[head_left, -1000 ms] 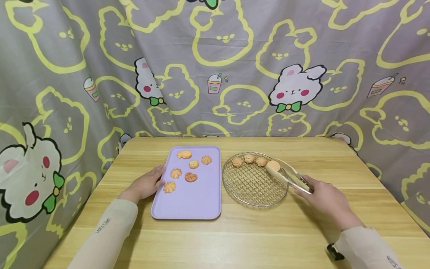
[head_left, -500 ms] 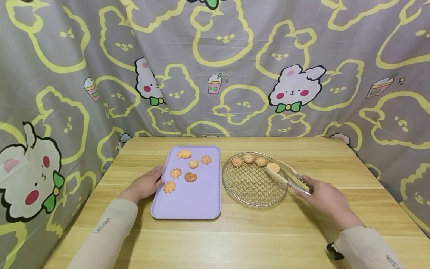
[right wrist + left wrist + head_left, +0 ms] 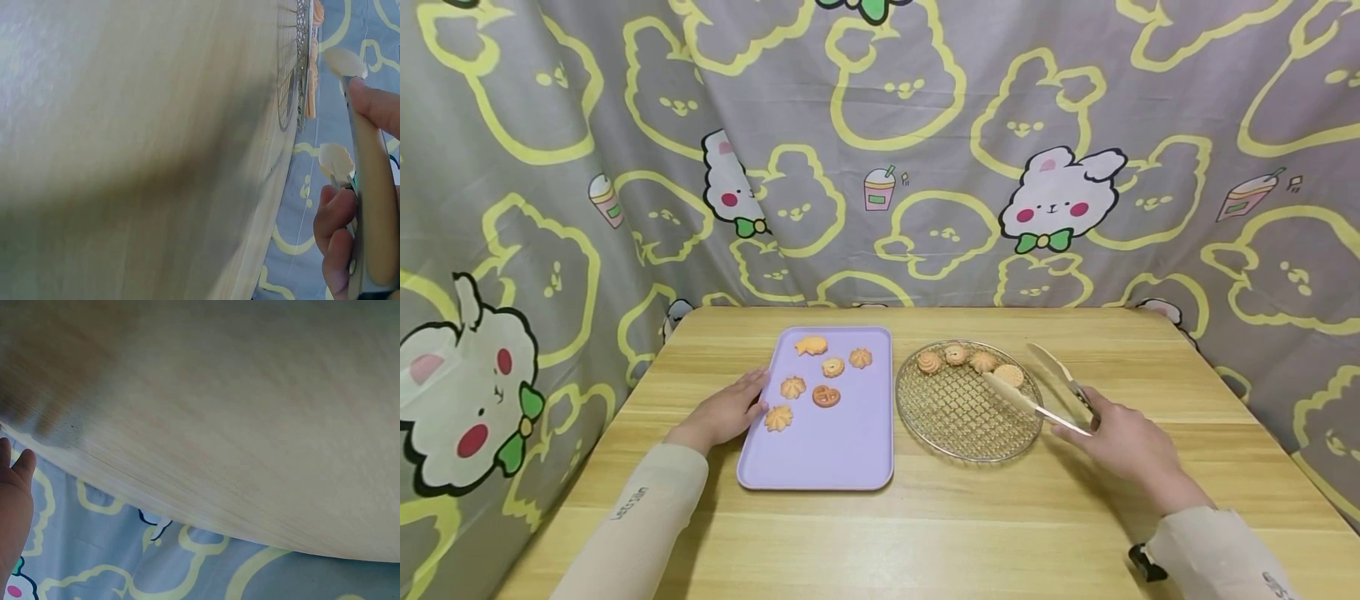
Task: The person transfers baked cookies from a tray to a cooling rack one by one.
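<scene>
The right hand [image 3: 339, 234] grips long beige-and-silver tongs [image 3: 375, 206] (their two pale, rounded tips [image 3: 336, 161] stand apart) near a thin metal mesh rack [image 3: 302, 62], seen nearly edge-on and bearing orange-brown cookies [image 3: 314, 84], with a shadowed pale wood-grained table [image 3: 125, 81] and yellow-patterned blue-grey cloth [image 3: 330, 115] behind.

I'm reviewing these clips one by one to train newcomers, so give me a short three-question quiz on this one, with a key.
1. Multiple choice: What does the right grip hold? A) spatula; B) tongs; C) whisk.
2. True or false: The pretzel-shaped cookie lies on the round wire rack.
3. Count: How many cookies lie on the round wire rack?
Key: 1. B; 2. false, the pretzel-shaped cookie lies on the purple tray; 3. four.
</scene>
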Demonstrator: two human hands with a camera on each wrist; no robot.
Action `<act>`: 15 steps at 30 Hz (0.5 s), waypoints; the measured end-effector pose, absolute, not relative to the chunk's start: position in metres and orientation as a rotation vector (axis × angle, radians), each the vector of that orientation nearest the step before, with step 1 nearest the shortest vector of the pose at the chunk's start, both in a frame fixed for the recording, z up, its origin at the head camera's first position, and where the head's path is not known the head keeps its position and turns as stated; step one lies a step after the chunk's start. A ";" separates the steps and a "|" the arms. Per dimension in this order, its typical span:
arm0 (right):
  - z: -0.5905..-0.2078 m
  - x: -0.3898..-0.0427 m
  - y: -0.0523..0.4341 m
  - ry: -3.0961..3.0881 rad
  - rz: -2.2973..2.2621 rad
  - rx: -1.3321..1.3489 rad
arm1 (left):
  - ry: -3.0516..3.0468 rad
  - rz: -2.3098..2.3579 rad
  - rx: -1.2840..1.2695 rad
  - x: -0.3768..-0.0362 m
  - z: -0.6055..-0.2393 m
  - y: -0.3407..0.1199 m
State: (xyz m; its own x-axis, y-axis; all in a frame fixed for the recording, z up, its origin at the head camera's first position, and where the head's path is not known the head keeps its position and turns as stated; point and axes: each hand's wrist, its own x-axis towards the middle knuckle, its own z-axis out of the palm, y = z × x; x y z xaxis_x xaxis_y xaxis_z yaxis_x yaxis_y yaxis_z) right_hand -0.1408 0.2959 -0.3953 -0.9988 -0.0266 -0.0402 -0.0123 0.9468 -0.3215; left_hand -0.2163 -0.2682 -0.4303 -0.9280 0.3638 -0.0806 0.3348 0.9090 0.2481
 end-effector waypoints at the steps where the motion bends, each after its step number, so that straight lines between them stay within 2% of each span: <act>1: -0.396 -0.141 0.295 3.063 -0.510 -0.030 | 2.948 0.348 0.537 -0.216 -0.430 -0.269; 15: -0.405 -0.145 0.284 3.105 -0.597 -0.052 | 2.949 0.349 0.546 -0.217 -0.433 -0.270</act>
State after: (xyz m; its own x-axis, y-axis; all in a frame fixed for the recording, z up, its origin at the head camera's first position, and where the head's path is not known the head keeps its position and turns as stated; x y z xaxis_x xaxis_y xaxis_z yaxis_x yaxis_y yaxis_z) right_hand -0.1452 0.2839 -0.4052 -0.9992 -0.0286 0.0263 -0.0363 0.9281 -0.3707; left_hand -0.2171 -0.2699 -0.4328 -0.9275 0.3659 -0.0772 0.3377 0.9082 0.2472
